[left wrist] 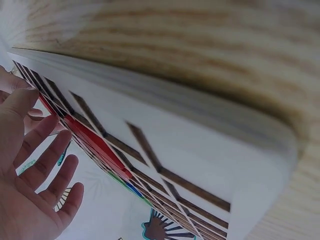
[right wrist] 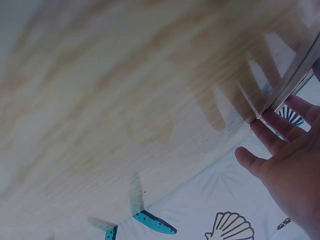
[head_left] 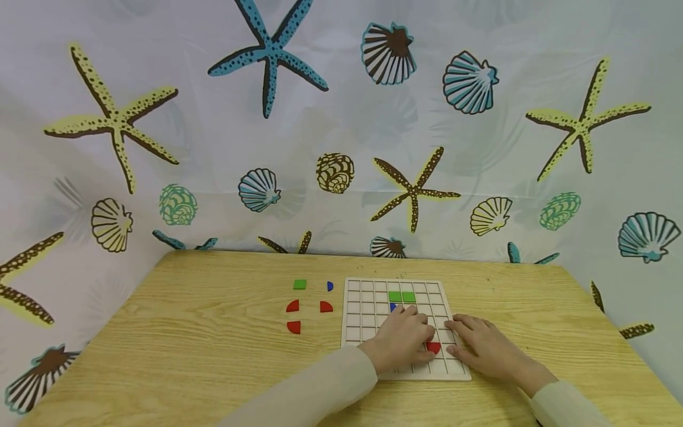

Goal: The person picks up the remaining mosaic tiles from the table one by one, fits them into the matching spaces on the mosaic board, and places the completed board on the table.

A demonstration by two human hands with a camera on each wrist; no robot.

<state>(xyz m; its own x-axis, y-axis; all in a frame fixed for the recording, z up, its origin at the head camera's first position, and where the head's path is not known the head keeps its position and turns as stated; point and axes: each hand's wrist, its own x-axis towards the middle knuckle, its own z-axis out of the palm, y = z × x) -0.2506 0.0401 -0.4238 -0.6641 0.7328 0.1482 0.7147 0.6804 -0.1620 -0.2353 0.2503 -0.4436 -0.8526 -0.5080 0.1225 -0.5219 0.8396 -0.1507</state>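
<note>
A white grid board (head_left: 354,320) lies on the table. My left hand (head_left: 402,335) reaches over it, with its thumb and index finger right at a red rounded piece (head_left: 434,349) lying on the grid. Its other fingers are spread loosely. A second red piece (left wrist: 97,145) lies on the board in the left wrist view; my hand hides it in the head view. Two green squares (head_left: 408,297) and a partly covered blue piece (head_left: 393,307) sit farther up the grid. Fingers extended, my right hand (head_left: 485,347) touches the board's right edge.
Left of the board lie a loose green square (head_left: 300,284), a blue half-circle (head_left: 329,286) and red quarter-circles (head_left: 326,306). Behind the wooden table (head_left: 213,332) hangs a curtain (head_left: 331,124) printed with starfish and shells.
</note>
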